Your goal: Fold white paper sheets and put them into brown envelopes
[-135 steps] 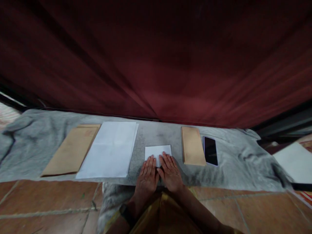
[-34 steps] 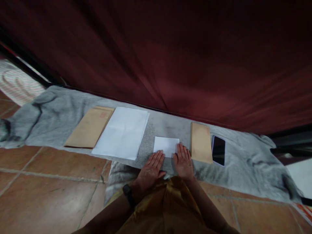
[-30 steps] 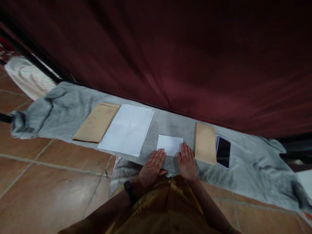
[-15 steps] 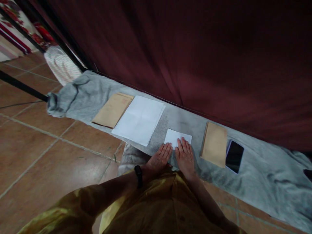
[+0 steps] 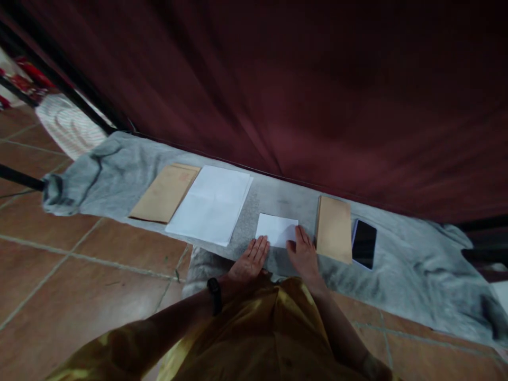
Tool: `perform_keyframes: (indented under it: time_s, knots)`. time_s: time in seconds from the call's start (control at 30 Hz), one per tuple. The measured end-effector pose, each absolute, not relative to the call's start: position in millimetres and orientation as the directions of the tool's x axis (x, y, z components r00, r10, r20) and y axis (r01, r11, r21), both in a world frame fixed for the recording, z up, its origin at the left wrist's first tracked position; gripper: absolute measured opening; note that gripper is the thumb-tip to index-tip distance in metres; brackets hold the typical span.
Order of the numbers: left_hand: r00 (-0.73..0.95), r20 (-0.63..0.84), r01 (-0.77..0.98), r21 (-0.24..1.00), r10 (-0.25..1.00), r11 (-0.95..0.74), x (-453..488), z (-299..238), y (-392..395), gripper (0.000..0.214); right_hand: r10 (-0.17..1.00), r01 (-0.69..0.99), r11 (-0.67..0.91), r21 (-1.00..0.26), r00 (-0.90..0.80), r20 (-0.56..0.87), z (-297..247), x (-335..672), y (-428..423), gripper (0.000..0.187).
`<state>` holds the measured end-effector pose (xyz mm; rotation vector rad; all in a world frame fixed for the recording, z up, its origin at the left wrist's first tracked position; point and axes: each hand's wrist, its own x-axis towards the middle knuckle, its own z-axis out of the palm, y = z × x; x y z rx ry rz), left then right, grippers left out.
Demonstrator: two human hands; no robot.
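A small folded sheet of white paper [image 5: 277,228] lies on the grey cloth in front of me. My left hand [image 5: 251,258] rests flat with its fingers stretched out, fingertips at the paper's lower left corner. At the paper's right edge is my right hand [image 5: 304,254], its fingers extended and the thumb spread apart from them, touching the sheet. To the left lie larger white sheets of paper [image 5: 210,203], slightly fanned. Just right of my right hand sits a brown envelope [image 5: 334,228].
More brown envelopes [image 5: 166,193] lie at the left, beside the white sheets. A phone [image 5: 364,244] with a dark screen is at the right. The grey cloth [image 5: 413,275] covers a narrow bench; a dark red curtain [image 5: 301,106] hangs behind it. Tiled floor [image 5: 99,286] is below.
My right hand has slid from flat on the folded paper to its right edge. My left hand stays at the lower left corner. The view has shifted slightly.
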<state>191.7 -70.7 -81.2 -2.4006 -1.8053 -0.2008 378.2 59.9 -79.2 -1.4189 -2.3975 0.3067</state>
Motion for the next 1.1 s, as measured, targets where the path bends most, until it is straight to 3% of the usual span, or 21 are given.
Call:
perform_keyframes:
  time_s: [0.13, 0.33, 0.47, 0.77, 0.97, 1.1]
  knots:
    - [0.271, 0.238, 0.96, 0.011, 0.933, -0.281, 188.2, -85.3, -70.0, 0.085, 0.948, 0.854, 0.312, -0.417, -0.309, 0.077, -70.8, 373.9, 74.9, 0.052]
    - [0.218, 0.316, 0.966, 0.064, 0.924, -0.25, 188.8, -88.1, -67.6, 0.076, 0.977, 0.86, 0.097, -0.501, -0.179, -0.118, -60.8, 366.2, 92.8, 0.032]
    - [0.183, 0.318, 0.966, 0.117, 0.93, -0.23, 186.5, -84.9, -65.6, 0.067, 0.972, 0.836, 0.067, -0.545, -0.178, -0.153, -60.5, 367.8, 93.5, 0.019]
    - [-0.018, 0.366, 0.969, 0.236, 0.93, -0.074, 199.5, -59.7, -7.8, 0.065, 0.963, 0.781, 0.017, -0.624, -0.181, -0.2, -58.3, 362.4, 88.9, 0.023]
    - [-0.023, 0.355, 0.978, 0.204, 0.935, -0.053, 209.6, -82.2, 10.6, 0.065, 0.964, 0.811, 0.029, -0.584, -0.178, -0.2, -55.5, 365.5, 75.7, 0.023]
    - [-0.011, 0.364, 0.981, 0.187, 0.931, -0.062, 209.6, -90.3, 8.1, 0.063, 0.981, 0.916, 0.148, -0.374, -0.184, -0.064, -48.8, 372.3, 65.3, 0.024]
